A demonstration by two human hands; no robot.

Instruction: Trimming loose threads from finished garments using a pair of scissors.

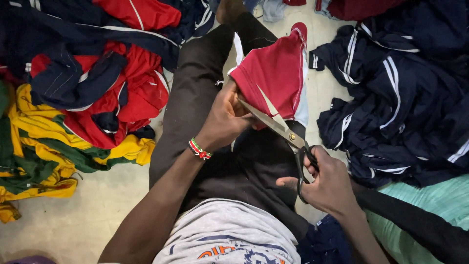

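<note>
Red cloth (276,73): over my lap, pinched at its near edge by my left hand (225,117), fingers closed on it. Scissors (278,128): blades parted at that edge, handles gripped in my right hand (328,183). Beaded wristband (199,149) on left wrist. Navy garments (400,93) right; red, yellow, green pile (83,112) left, on floor (83,215).

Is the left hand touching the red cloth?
Touching. The head view shows the left hand gripping the red cloth at its lower edge, fingers tucked behind the fabric, beside the scissors blades.
</note>
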